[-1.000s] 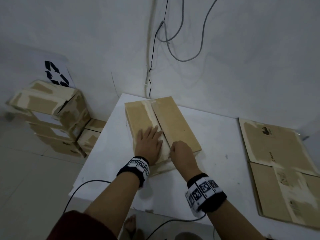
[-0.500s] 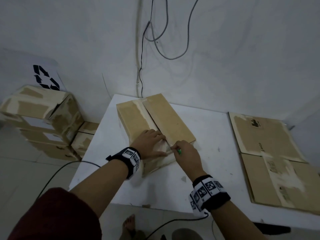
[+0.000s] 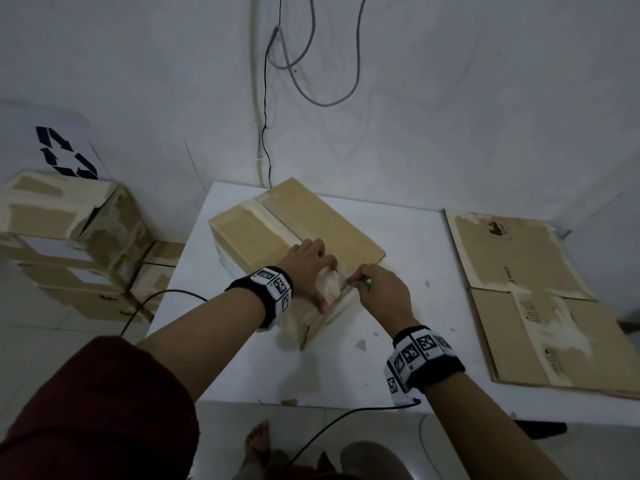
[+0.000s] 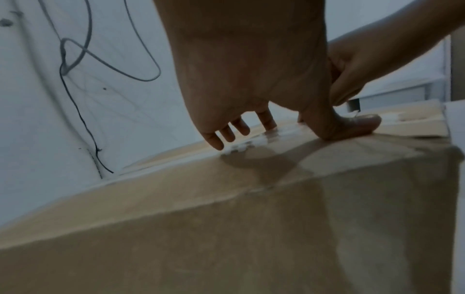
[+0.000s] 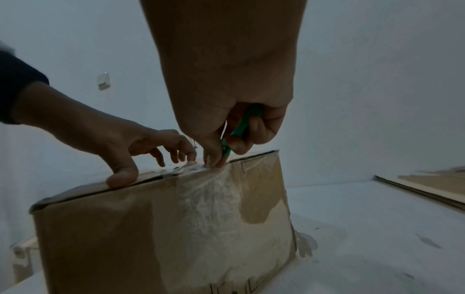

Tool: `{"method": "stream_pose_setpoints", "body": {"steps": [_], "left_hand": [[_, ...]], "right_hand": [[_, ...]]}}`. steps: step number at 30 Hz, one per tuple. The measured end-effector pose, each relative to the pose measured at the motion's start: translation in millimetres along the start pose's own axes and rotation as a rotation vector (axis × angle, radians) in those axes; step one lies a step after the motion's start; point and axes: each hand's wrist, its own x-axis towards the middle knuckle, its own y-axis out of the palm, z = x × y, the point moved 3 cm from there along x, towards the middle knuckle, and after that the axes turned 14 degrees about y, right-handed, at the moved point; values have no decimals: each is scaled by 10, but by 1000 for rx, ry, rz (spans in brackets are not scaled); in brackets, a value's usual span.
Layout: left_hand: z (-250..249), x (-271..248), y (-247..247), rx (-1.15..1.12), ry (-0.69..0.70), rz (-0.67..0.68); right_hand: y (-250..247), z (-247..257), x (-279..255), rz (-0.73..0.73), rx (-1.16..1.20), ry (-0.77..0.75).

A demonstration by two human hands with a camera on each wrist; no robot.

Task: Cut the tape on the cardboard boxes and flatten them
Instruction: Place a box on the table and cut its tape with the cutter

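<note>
A closed cardboard box (image 3: pixel 263 233) lies skewed on the white table (image 3: pixel 408 251), with a strip of clear tape (image 3: pixel 273 220) along its top seam and down the near end (image 5: pixel 214 202). My left hand (image 3: pixel 308 268) presses on the box top near the near edge, fingertips and thumb (image 4: pixel 352 127) spread on the cardboard. My right hand (image 3: pixel 377 289) grips a small green-handled cutter (image 5: pixel 241 127) and holds its tip at the tape on the near top edge (image 5: pixel 216 165), right beside the left fingers.
Flattened cardboard sheets (image 3: pixel 526 292) lie on the table's right side. A pile of taped boxes (image 3: pixel 65 237) stands on the floor to the left, under a recycling sign (image 3: pixel 62 157). Cables (image 3: pixel 311 64) hang on the wall behind. A bare foot (image 3: pixel 258 441) shows below the table edge.
The box has turned further askew. My left hand has slid toward the near edge, and my right hand has brought the green cutter to the tape there.
</note>
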Motion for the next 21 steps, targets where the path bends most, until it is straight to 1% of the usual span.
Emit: {"method": "stream_pose_setpoints", "body": {"steps": [4,8,10,14,21], "left_hand": [[-55,34,-33,52,15,9],[-99,51,-53,54,22,33],[-117,66,-74,15,15,51],[-153,90,-96,-39,-4,99],[-195,94,-64,-60,-2,95]], "right_hand": [[43,-88,39,64,187,60],[60,-151,20,86,323,112],[82,-162,2,65,367,134],[161,-182,-72,-31,420,135],[197,-240,-139,-69,503,185]]}}
